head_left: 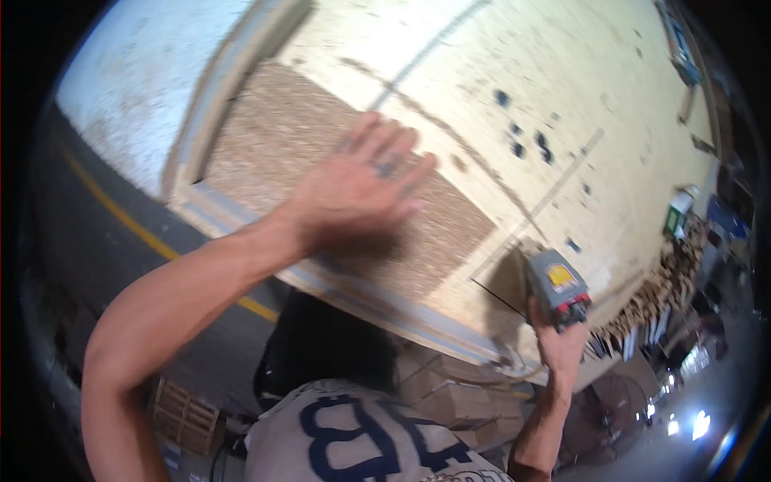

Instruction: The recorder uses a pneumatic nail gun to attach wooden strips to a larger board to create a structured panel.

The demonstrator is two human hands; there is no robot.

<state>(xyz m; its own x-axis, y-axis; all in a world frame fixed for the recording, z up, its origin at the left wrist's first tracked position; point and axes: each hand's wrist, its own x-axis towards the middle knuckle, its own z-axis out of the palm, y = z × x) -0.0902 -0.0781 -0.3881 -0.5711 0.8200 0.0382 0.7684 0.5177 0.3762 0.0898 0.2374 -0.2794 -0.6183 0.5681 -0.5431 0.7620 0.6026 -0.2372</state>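
My left hand (pixel 361 185) is stretched over a brown rectangular strand board panel (pixel 265 128), its fingers spread and slightly blurred. Nothing is in it, and I cannot tell whether the palm touches the panel. The panel lies flat on a pale plywood worktable (pixel 450 72), against a raised wooden edge at the left. In my right hand (pixel 556 341) is a grey nail gun (pixel 557 285) with a yellow label and a red and black end. It is held over the table's near right part, beyond the panel's right end; its nose and my gripping fingers are mostly hidden.
Wood strips (pixel 217 201) border the table's near left edges. Dark spots (pixel 518 140) mark the plywood. Many small wood blocks (pixel 642 301) are stacked along the right edge, near a green and white container (pixel 679 210). A long tool (pixel 681 48) lies far right. Cardboard boxes (pixel 458 402) stand below.
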